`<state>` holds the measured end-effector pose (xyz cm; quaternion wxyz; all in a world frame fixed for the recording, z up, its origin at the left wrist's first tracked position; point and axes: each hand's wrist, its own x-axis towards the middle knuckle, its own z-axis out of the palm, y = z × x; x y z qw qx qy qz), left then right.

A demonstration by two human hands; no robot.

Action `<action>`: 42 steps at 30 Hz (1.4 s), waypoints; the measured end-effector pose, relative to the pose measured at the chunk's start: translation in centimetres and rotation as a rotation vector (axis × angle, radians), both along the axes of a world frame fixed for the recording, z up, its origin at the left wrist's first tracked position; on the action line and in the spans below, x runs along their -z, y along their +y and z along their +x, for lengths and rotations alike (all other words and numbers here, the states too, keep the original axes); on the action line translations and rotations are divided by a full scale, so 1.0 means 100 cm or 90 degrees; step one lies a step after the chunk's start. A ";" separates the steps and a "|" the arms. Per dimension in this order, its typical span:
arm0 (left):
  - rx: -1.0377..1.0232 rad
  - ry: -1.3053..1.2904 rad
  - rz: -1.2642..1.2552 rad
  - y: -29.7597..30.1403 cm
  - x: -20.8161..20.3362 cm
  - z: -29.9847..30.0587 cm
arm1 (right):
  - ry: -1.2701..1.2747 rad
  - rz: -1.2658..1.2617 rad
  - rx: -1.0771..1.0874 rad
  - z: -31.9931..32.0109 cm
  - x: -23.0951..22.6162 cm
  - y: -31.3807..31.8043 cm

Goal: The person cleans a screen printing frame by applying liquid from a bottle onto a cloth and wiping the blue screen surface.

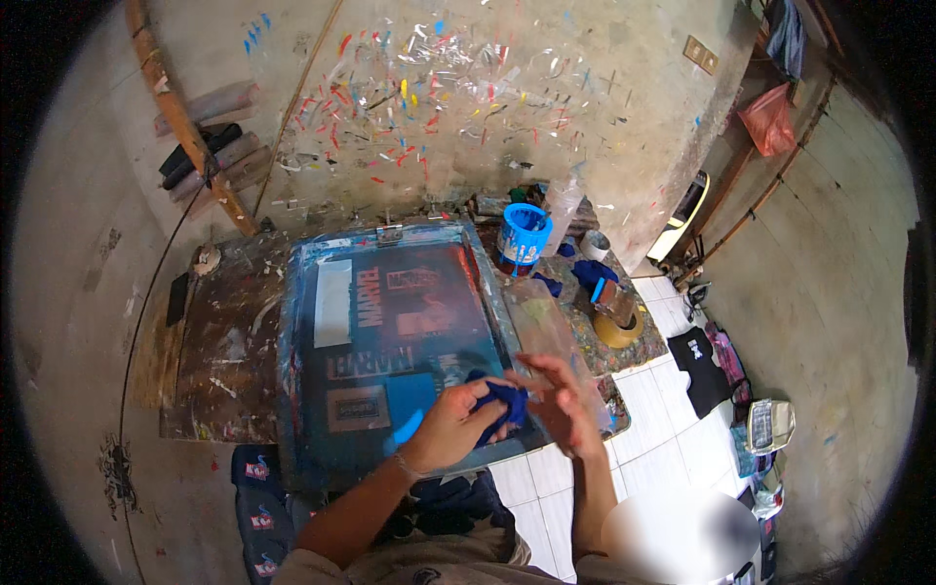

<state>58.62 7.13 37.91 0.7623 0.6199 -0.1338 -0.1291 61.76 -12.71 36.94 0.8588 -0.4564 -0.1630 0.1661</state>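
My left hand point(450, 427) grips a crumpled dark blue cloth point(507, 400) above the near right corner of a screen-printing frame point(292, 341). Beside it, my right hand point(564, 405) is raised with its fingers spread, slightly smeared by motion and apart from the cloth as far as I can see. The frame lies flat on the table, its blue-stained mesh carrying several lettered stencils and a pale rectangle point(333, 303). A light blue piece point(406, 427) shows next to my left wrist; its kind is unclear.
A blue paint tub point(525, 236), dark blue rags point(591, 272), a small white cup point(595, 245) and a roll of brown tape point(617, 330) stand right of the frame. Printed dark garments point(258, 497) hang at the table's near left. A black shirt point(698, 372) lies on the tiled floor.
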 end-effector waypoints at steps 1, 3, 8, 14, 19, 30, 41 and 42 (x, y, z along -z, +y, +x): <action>0.041 0.000 -0.008 0.005 -0.004 -0.001 | 0.034 0.036 -0.075 -0.003 0.004 0.003; 0.107 -0.005 -0.018 0.017 -0.015 -0.004 | 0.095 0.113 -0.245 -0.011 0.004 0.026; -0.108 0.051 0.102 0.020 0.005 0.003 | -0.111 -0.295 0.119 -0.010 0.024 0.040; -0.421 0.110 -0.009 -0.005 0.073 0.014 | -0.560 -0.660 0.361 -0.019 0.046 0.068; -0.281 0.320 -0.085 -0.018 0.066 0.028 | -0.629 -0.763 0.291 -0.005 0.037 0.040; -0.138 -0.309 0.394 -0.045 -0.018 0.256 | -0.226 -0.568 0.454 0.024 0.009 -0.079; -0.208 -0.218 0.690 -0.124 -0.006 0.492 | 0.031 -0.462 0.512 -0.024 0.010 -0.093; -0.208 -0.224 0.658 -0.127 -0.006 0.494 | 0.024 -0.462 0.528 -0.022 0.008 -0.092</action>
